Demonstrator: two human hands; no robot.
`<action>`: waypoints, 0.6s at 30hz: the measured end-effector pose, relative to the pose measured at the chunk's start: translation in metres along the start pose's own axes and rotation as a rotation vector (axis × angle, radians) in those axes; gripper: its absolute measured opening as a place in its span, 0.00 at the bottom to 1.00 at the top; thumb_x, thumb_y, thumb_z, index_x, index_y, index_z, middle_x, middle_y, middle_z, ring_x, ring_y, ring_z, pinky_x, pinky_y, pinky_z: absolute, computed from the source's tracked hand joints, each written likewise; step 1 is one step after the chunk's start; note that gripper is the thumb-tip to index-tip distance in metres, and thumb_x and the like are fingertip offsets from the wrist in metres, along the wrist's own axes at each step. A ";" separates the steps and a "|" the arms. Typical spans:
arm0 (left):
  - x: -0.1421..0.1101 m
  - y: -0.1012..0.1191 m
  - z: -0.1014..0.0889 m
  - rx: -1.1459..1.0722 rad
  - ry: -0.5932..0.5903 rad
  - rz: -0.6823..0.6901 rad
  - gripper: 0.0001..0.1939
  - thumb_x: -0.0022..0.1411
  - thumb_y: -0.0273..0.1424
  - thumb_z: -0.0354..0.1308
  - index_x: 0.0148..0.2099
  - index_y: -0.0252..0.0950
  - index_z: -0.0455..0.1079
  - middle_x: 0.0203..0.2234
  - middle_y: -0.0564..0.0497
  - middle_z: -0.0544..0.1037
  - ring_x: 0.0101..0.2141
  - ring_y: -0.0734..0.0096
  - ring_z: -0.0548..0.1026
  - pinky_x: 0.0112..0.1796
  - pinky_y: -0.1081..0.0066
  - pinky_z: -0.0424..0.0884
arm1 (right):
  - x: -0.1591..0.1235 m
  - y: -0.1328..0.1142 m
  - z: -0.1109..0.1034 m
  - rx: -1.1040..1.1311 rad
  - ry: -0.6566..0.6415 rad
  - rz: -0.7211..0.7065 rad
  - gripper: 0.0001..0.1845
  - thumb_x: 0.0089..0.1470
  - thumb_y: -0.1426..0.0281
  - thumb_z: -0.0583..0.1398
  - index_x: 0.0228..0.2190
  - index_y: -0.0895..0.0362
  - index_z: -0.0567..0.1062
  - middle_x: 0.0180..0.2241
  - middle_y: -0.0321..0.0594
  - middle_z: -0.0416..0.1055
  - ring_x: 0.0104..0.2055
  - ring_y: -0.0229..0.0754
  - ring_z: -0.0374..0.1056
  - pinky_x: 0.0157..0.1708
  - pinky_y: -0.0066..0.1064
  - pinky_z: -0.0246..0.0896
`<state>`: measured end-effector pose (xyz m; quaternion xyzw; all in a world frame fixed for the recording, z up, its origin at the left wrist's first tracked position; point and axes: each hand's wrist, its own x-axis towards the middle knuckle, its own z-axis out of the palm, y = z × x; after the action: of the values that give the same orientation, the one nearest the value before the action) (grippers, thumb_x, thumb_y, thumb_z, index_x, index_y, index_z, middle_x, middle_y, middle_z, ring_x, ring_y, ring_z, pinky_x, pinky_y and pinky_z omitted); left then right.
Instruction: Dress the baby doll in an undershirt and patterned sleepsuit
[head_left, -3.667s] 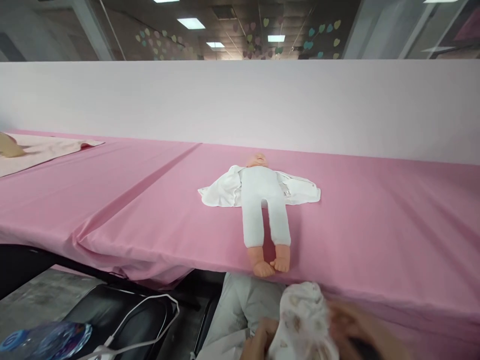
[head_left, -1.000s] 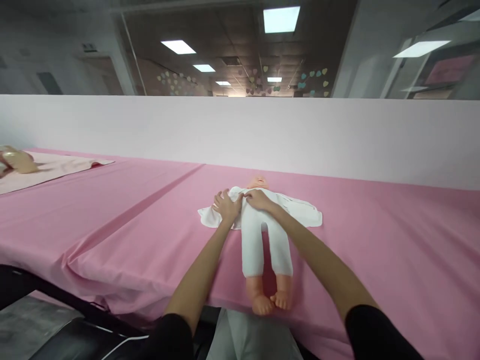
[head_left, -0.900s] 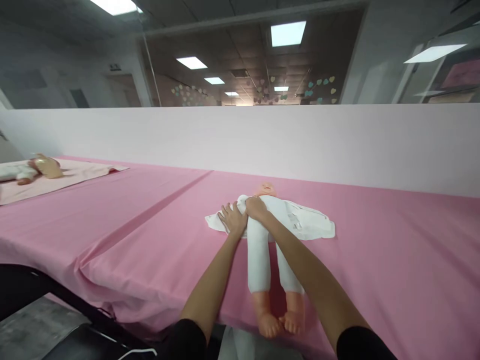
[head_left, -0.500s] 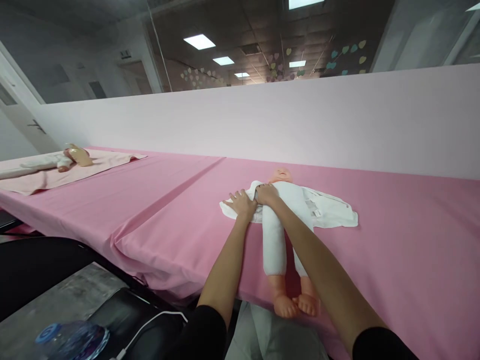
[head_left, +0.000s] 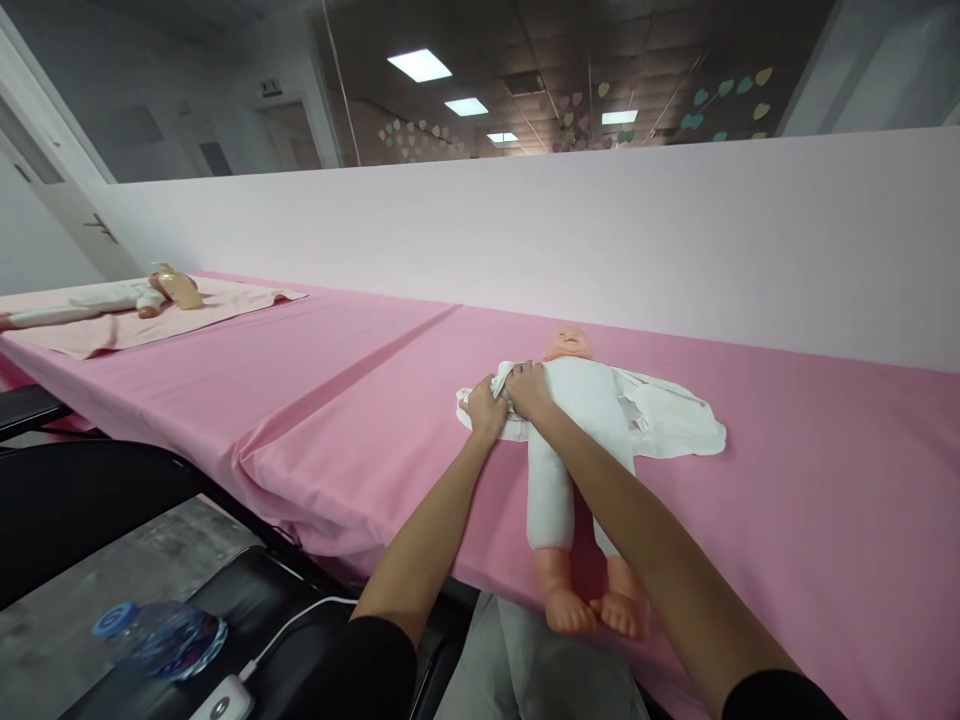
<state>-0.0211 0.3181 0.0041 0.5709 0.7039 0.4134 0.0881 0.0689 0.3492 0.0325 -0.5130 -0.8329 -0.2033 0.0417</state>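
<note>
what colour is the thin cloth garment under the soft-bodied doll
White: the thin cloth garment under the doll shows best in the head view.

My left hand (head_left: 489,408) was spread out flat; now its fingers curl up on the white shirt (head_left: 516,429).

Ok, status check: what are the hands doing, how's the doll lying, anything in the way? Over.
Left hand and right hand at white garment, exact grip unclear. Doll face-up, garment spread either side. Right forearm across doll's lower body.
</note>
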 end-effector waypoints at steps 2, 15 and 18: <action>0.000 -0.001 -0.001 -0.034 0.014 -0.005 0.28 0.48 0.20 0.49 0.54 0.38 0.66 0.42 0.49 0.77 0.47 0.59 0.71 0.51 0.60 0.59 | 0.000 0.002 0.001 -0.002 0.018 -0.071 0.20 0.55 0.77 0.48 0.47 0.69 0.69 0.49 0.59 0.65 0.54 0.58 0.54 0.52 0.50 0.45; 0.002 -0.009 0.006 -0.266 0.224 0.104 0.22 0.44 0.19 0.47 0.40 0.38 0.74 0.32 0.53 0.79 0.35 0.69 0.74 0.39 0.74 0.66 | 0.007 -0.008 0.001 0.072 0.007 0.127 0.22 0.56 0.80 0.45 0.49 0.64 0.69 0.49 0.56 0.65 0.51 0.58 0.55 0.52 0.63 0.41; 0.003 -0.009 0.005 -0.304 0.216 0.089 0.20 0.43 0.19 0.49 0.38 0.38 0.74 0.30 0.54 0.78 0.32 0.70 0.74 0.36 0.74 0.66 | 0.008 -0.006 0.003 0.102 0.017 0.148 0.21 0.54 0.80 0.49 0.47 0.63 0.70 0.48 0.53 0.67 0.50 0.58 0.57 0.51 0.64 0.42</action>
<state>-0.0259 0.3232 -0.0046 0.5339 0.6126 0.5775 0.0789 0.0601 0.3550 0.0306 -0.5688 -0.8015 -0.1613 0.0898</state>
